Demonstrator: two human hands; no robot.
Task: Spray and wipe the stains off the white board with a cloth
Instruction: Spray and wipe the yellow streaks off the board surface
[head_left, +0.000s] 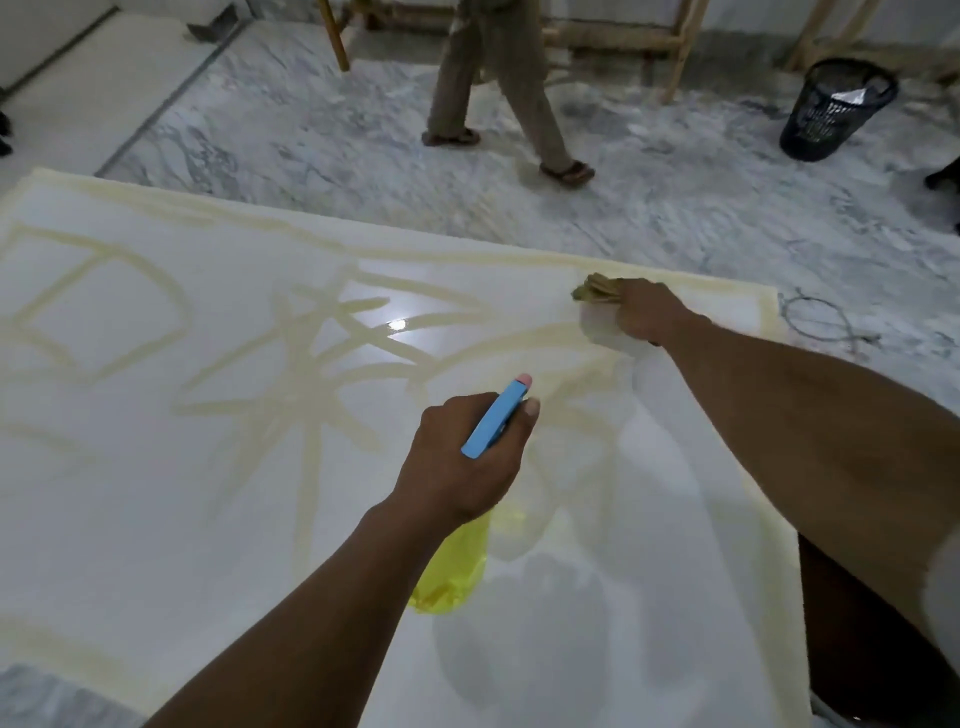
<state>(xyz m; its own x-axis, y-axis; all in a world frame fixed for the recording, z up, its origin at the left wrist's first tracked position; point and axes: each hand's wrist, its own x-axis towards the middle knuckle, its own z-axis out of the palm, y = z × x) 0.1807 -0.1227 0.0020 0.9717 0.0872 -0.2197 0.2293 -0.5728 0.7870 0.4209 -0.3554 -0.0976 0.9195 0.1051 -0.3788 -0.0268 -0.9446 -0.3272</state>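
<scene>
Under right hand (644, 312), cloth (597, 290) on board (208, 493); left hand (460, 467) grips sprayer (493, 422).

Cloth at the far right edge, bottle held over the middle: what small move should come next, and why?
Probably sweep the cloth leftward along the yellow streak beside it. The right hand grips the cloth against the board. The patch just below the cloth looks clean, while the stains further left are unwiped. The left hand holds the bottle, its nozzle pointing toward them.
</scene>
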